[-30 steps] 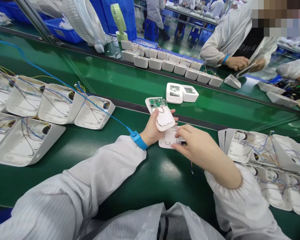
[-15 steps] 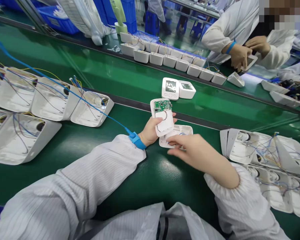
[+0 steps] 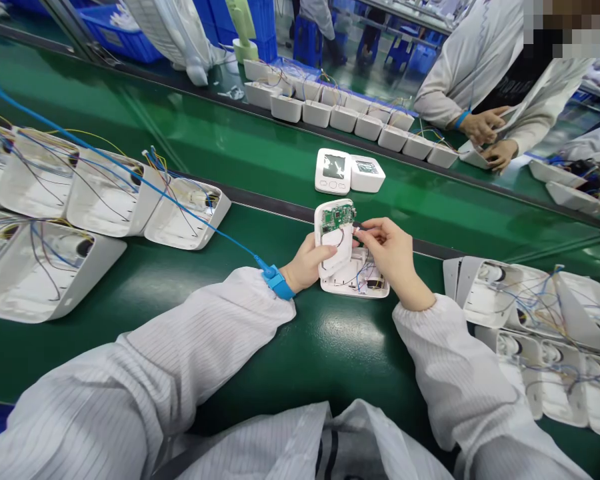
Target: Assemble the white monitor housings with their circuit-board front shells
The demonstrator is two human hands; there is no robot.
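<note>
My left hand grips a white panel by its left side, thumb on its face. A green circuit board sits at the panel's upper end. My right hand pinches a small white connector with wires, close to the board's right edge. Whether it touches the board is hard to tell. Below and partly behind the panel, a white housing with wires and a round dark part inside lies on the green table.
White housings with wires stand at the left and right. Two white devices with screens lie on the belt. A row of housings lines its far side. Another person's hands work across it. A blue cord runs to my left wrist.
My right hand has risen from the housing to the board's right edge, with the connector and wires now between its fingers. The panel has shifted slightly right. The other person's hands have moved lower.
</note>
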